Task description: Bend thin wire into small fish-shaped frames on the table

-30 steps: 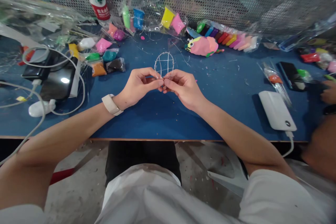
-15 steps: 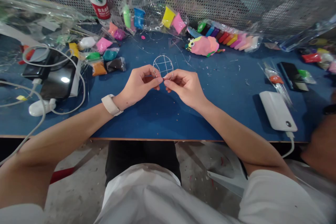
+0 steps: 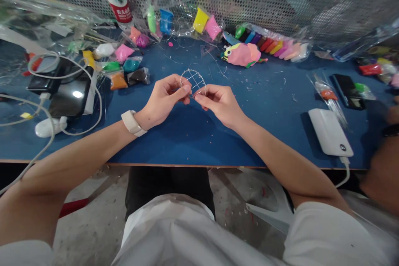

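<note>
Between my hands, above the blue table, is a round wire frame [image 3: 195,76] with a twisted rim and thin wires crossing inside it. My left hand [image 3: 168,96] pinches its lower left rim between thumb and fingers. On the lower right, my right hand [image 3: 220,103] closes thumb and forefinger on the same rim. The fingertips of both hands nearly meet at the bottom of the ring and hide that part of it. Beyond the ring, to the right, lies a pink clay figure [image 3: 242,54] with a yellow head and a googly eye.
Bagged clay packs, among them an orange one [image 3: 118,80] and a black one [image 3: 137,76], lie left of my hands. A water bottle [image 3: 117,0] stands at the back by the mesh panel. A white power bank [image 3: 330,132] is at right, near another person's arm [image 3: 382,170].
The wire frame has turned in my fingers, so its cross wires now run slantwise. My left fingertips have shifted slightly up along the rim.
</note>
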`<state>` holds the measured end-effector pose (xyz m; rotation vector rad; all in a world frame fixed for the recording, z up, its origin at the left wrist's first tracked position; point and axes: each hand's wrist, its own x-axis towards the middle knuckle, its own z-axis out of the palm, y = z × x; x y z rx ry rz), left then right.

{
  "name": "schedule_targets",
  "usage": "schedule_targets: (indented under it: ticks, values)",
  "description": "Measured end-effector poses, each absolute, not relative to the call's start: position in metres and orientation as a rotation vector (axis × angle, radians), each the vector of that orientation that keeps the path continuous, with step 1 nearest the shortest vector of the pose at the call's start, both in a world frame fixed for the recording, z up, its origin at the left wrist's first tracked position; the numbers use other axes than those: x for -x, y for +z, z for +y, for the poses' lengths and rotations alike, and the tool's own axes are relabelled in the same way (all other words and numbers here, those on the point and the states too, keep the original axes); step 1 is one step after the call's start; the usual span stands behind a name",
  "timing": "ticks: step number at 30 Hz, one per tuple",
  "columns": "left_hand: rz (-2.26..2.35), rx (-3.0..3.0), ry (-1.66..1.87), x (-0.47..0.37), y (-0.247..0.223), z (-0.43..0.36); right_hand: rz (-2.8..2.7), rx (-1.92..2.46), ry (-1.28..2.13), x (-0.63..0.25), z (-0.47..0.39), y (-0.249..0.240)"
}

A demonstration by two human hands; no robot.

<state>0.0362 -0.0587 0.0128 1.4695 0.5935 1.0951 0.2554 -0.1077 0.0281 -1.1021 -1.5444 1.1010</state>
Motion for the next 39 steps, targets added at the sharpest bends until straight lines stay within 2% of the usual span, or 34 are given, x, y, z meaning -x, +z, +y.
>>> schedule_targets:
  ticks: [5,21,34,39]
  values:
    - [0.548,-1.400,1.025,-0.036,0.016,-0.062,-1.614,1.139,0.819,-0.256,-0.109,0.029]
    - [0.498,-1.227,0.968,-0.038,0.013,-0.055,-1.435,1.024,1.262,-0.259,-0.089,0.021]
    - [0.603,-1.202,0.990,-0.036,0.009,-0.047,-1.710,1.229,1.244,-0.264,-0.066,0.042]
    - [0.675,-1.290,1.037,-0.034,0.008,-0.040,-1.932,1.251,1.122,-0.266,-0.047,0.059]
